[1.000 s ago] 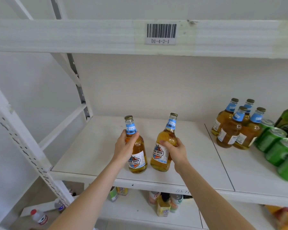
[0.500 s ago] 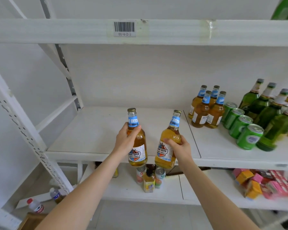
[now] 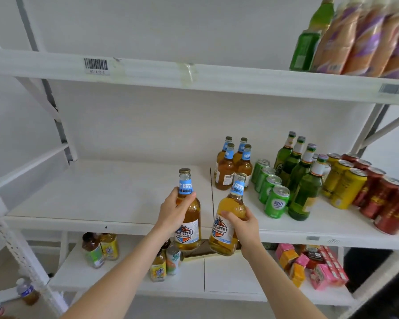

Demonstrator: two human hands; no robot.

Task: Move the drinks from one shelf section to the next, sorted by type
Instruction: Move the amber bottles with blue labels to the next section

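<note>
Two capped amber beer bottles with blue neck bands and white emblem labels are held in front of the middle shelf's [image 3: 101, 192] front edge: the left bottle [image 3: 192, 212] upright in the left hand [image 3: 173, 212], the right bottle [image 3: 230, 206] leaning slightly rightward in the right hand [image 3: 242, 226]. On the shelf's right section stand four matching bottles [image 3: 225, 171], then a row of green cans [image 3: 272, 192], green bottles [image 3: 305, 187], yellow cans [image 3: 346, 183] and red cans [image 3: 382, 199].
</note>
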